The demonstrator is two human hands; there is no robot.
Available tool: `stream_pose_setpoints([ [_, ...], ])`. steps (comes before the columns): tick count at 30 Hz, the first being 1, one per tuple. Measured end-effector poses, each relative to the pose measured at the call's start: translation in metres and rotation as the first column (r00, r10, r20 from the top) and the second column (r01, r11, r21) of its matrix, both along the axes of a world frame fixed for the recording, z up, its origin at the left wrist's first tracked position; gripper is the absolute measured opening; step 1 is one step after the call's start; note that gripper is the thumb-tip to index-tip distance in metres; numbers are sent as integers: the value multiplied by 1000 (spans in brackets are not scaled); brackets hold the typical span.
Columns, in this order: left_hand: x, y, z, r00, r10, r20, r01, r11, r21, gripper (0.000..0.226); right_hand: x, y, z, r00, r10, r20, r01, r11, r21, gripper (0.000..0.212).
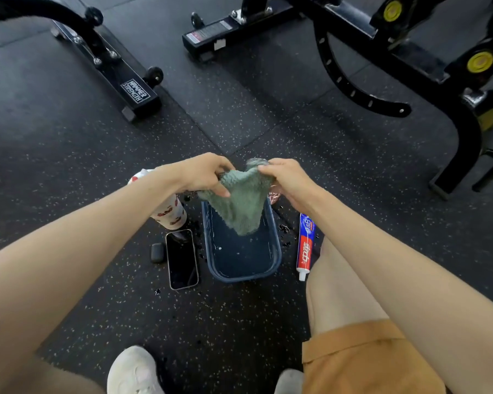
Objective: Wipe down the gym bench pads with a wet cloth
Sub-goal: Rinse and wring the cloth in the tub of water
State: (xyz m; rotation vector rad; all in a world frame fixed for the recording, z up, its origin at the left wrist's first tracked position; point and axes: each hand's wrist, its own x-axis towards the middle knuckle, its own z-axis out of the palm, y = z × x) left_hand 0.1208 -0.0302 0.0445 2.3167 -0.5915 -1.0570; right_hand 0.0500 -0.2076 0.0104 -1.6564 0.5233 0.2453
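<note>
A wet green cloth [239, 203] hangs over a blue basin [276, 253] that holds water on the floor. My left hand [205, 174] grips the cloth's upper left corner. My right hand [289, 180] grips its upper right edge. The cloth's lower tip dangles just above the water. Black bench frames stand at the far left [120, 78] and far right [410, 52]; no bench pads are in view.
Left of the basin stand a paper cup [171, 214], a phone [182, 260] and a small dark earbud case [157, 253]. A toothpaste tube [305, 245] lies to its right. Water drops spot the black rubber floor. My white shoes [134, 371] and orange shorts [367, 362] are near.
</note>
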Motion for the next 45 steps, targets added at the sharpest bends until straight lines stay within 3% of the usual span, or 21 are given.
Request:
stream_pose_setpoints([
  [5, 2, 5, 6, 998, -3, 65, -4, 995, 100, 54, 4, -12, 16, 991, -126, -34, 127, 992, 24, 25],
  [8, 0, 6, 4, 993, -36, 112, 17, 985, 172, 26, 3, -16, 22, 985, -172, -27, 172, 985, 31, 23],
  [13, 1, 5, 1, 975, 64, 215, -105, 978, 183, 42, 2, -20, 27, 991, -137, -9, 137, 991, -11, 35],
  [16, 1, -5, 7, 963, 40, 268, -83, 985, 150, 32, 2, -20, 28, 995, -91, 38, 94, 991, -92, 35],
  [19, -2, -15, 12, 962, 69, 265, -98, 990, 98, 35, 3, -15, 28, 990, -92, 108, 115, 966, -231, 57],
  [20, -4, -18, 14, 965, 112, 236, -133, 988, 75, 34, 4, -13, 28, 988, -92, 121, 120, 959, -256, 53],
  [22, -8, -23, 15, 956, 286, 66, -287, 958, 3, 31, 4, -9, 31, 989, -89, 116, 116, 960, -255, 26],
  [24, -12, -31, 18, 852, 484, -198, -502, 863, -51, 19, 2, -7, 33, 992, -76, 99, 96, 970, -221, 13],
  [26, -13, -39, 22, 667, 619, -414, -700, 711, -64, 7, 1, -6, 31, 993, -17, 115, 47, 965, -258, 7],
  [28, -13, -45, 22, 487, 701, -522, -834, 551, -39, 21, -2, -4, 26, 988, 46, 150, 3, 949, -315, 9],
  [30, -11, -46, 20, 384, 741, -550, -888, 460, 0, 29, -6, 1, 22, 981, 104, 165, -45, 943, -330, 12],
  [37, -3, -41, 19, 194, 793, -578, -951, 296, 86, 29, -12, 21, 14, 973, 177, 145, -105, 910, -400, 14],
  [40, -5, -45, 20, 177, 802, -570, -962, 262, 69, 27, -16, 29, 14, 970, 186, 156, -104, 899, -426, 5],
  [42, -8, -47, 22, 188, 806, -561, -965, 259, 48, 20, -21, 30, 13, 964, 188, 187, -96, 905, -415, 23],
  [45, -11, -48, 23, 167, 799, -578, -973, 229, 35, 27, -28, 30, 9, 961, 217, 173, -124, 894, -431, 46],
])
